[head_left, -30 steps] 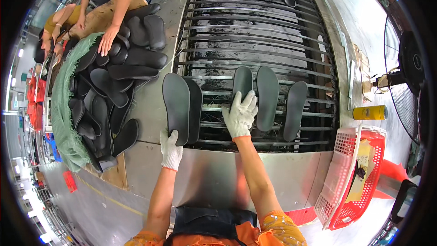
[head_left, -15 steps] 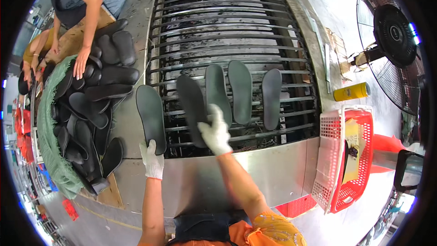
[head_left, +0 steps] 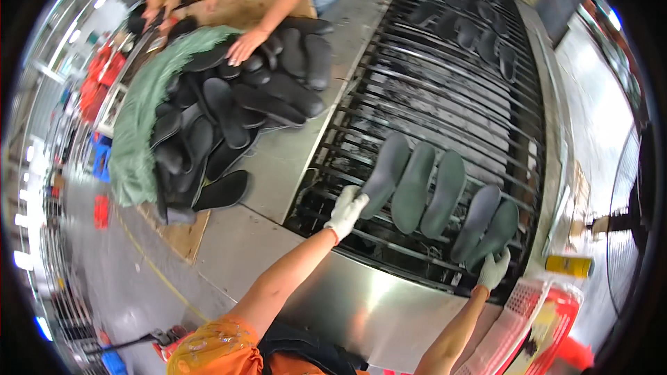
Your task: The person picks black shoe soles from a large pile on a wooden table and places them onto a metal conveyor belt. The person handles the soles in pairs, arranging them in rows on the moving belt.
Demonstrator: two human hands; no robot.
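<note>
My left hand, in a white glove, is at the near left edge of a dark grey shoe insole. Its fingers are extended and the thumb stands apart, beside or touching that edge. On the right, my gloved right hand grips the near end of a dark green insole. That insole lies against a grey one, covering part of its side. Two green insoles, one at the middle left and one beside it, lie between them on the metal bars.
More insoles lie farther along the bars. On the left, a heap of black insoles is edged by green cloth; a co-worker's hand rests on it. A red basket and a yellow can are at right.
The green insole from my left hand is now in my right, at the row's right end. My left hand has moved to the dark grey insole. The view has swung left.
</note>
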